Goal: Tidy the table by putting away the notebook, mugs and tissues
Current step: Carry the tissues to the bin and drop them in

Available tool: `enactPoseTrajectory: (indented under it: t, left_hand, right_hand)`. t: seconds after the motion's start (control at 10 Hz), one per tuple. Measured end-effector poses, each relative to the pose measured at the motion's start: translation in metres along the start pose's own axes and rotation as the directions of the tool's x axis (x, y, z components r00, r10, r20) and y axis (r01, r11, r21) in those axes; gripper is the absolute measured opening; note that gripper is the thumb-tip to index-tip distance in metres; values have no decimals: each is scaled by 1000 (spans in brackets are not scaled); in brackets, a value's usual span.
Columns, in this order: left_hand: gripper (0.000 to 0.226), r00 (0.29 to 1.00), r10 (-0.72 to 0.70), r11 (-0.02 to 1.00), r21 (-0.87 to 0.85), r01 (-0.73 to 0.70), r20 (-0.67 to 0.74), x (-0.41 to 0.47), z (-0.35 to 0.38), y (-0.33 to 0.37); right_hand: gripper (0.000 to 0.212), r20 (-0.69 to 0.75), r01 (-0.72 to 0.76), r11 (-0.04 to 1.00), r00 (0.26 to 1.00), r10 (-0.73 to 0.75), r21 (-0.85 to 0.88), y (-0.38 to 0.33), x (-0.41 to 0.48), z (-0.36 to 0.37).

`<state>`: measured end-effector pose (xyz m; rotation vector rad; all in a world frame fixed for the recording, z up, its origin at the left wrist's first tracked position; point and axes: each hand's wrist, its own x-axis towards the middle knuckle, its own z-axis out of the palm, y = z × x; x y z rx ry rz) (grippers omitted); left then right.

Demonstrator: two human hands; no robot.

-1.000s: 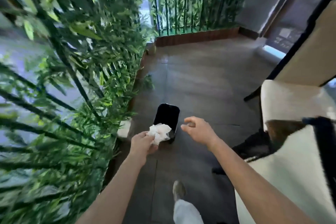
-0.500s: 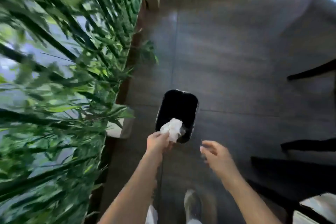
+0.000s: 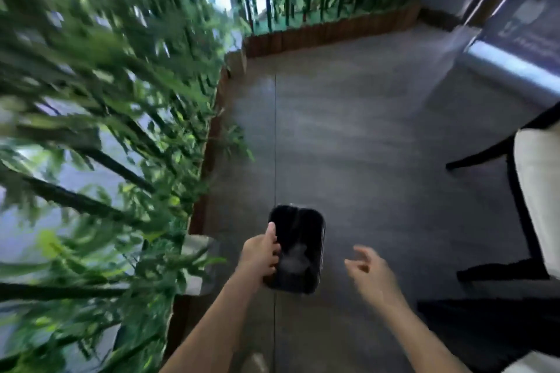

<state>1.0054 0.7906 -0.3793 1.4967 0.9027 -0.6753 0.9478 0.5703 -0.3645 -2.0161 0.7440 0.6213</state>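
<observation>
Pale blurry tissue wad (image 3: pixel 293 257) sits just at 3 o'clock of my left hand (image 3: pixel 260 254), fingers loose and holding nothing, already down inside the black bin (image 3: pixel 318 239) whose long axis runs 12-to-6, right hand (image 3: pixel 371 271) open and empty farther out at 3.

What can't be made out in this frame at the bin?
Head view only:
- Pale blur inside the black bin, likely the tissue; motion blur hides whether it has landed.
- Left hand at the bin's rim; contact unclear, fingers smeared.
- Right hand blurred; seems empty.
- Bin's bottom: dark, unreadable.
- Table, notebook, mugs: out of frame.
</observation>
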Motion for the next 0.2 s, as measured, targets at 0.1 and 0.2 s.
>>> enactPoseTrajectory:
  t: [0.1, 0.2]
  left_hand:
    - [56, 964, 265, 918, 309, -249, -10, -67, -9, 95]
    - [55, 864, 502, 734, 510, -449, 36, -159, -8, 194]
  right_hand:
    - [60, -79, 145, 986, 985, -151, -77, -83, -21, -44]
    - [79, -162, 331, 918, 916, -368, -217, -177, -61, -100]
